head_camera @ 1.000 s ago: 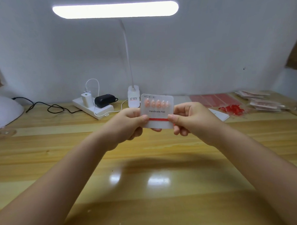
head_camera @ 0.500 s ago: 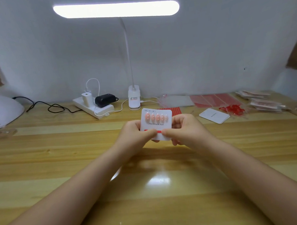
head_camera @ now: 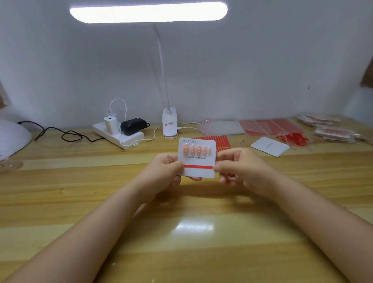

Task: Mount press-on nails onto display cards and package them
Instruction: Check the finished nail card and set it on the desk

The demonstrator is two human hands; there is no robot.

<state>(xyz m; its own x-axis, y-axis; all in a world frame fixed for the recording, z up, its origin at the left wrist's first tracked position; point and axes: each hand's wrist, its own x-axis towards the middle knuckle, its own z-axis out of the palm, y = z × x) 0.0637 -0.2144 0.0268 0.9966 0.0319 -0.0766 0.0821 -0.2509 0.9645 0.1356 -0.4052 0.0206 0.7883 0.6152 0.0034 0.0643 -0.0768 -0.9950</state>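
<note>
The surface (head_camera: 184, 236) is pale wood with a glossy varnish that mirrors the lamp. The card (head_camera: 198, 172) looks like smooth matt white paper with a red strip; its nails (head_camera: 195, 149) are shiny pink plastic. The power strip (head_camera: 117, 136) is smooth white plastic, the adapter (head_camera: 132, 126) black plastic. The bags (head_camera: 223, 127) look like clear glossy film.

A long lamp bar (head_camera: 148, 13) above the far edge glows overexposed, lighting the scene evenly and softly. Its glare shows as a white patch on the glossy surface (head_camera: 56, 201) near the middle. Faint shadows lie under both forearms. Wide-angle distortion bends the edges; far corners look soft and dim.
</note>
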